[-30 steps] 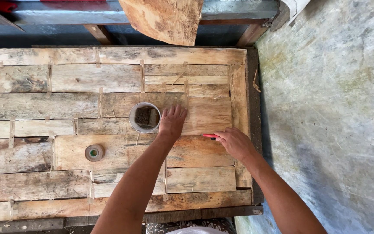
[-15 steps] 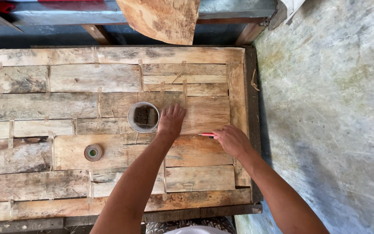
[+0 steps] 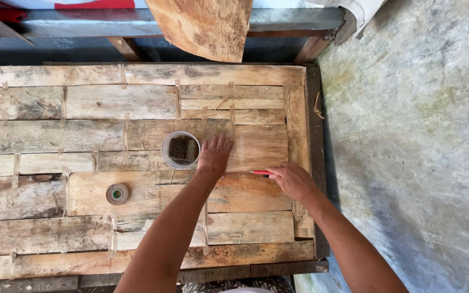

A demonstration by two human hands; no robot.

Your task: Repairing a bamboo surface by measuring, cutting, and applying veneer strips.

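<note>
- Wooden boards bear the left hand, flat, fingers spread;
- right hand grips one red pencil;
- one cup; one tape roll.

The tabletop filling the left and centre of the frame is patched from rough, matt veneer sheets, weathered and stained. At centre, a smooth white bowl holds a coarse brown sponge. The floor on the right is mottled, matt concrete.
</note>
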